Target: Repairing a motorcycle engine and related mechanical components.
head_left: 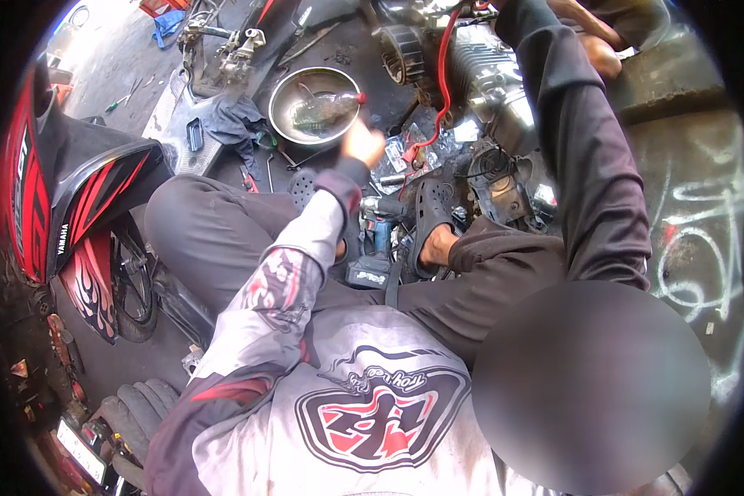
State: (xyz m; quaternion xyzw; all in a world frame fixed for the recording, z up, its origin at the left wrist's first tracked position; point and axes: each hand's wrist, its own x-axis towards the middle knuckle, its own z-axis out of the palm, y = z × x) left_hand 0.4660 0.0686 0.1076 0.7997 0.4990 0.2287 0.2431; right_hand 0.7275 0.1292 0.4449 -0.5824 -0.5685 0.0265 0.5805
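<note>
My left hand [364, 145], bare below a grey patterned sleeve, reaches out at the right edge of a round metal bowl [280, 122]. Inside the bowl lies a clear plastic bottle [326, 109] with a red cap pointing toward the hand. Motion smears the fingers, so whether they touch the bottle or bowl cannot be told. My right hand is not visible; a large blurred patch covers the lower right. Between my dark clogs [435, 217] stands a cordless power tool [379, 238] with a black battery.
Red-and-black motorcycle fairing [99, 178] stands at left. An engine block [492, 70] and red cable [445, 78] lie ahead. Loose parts [405, 157] and blue cloth [231, 124] surround the bowl. A dark-clothed limb [591, 157] stretches up the right; another person's hand [601, 56] shows beyond.
</note>
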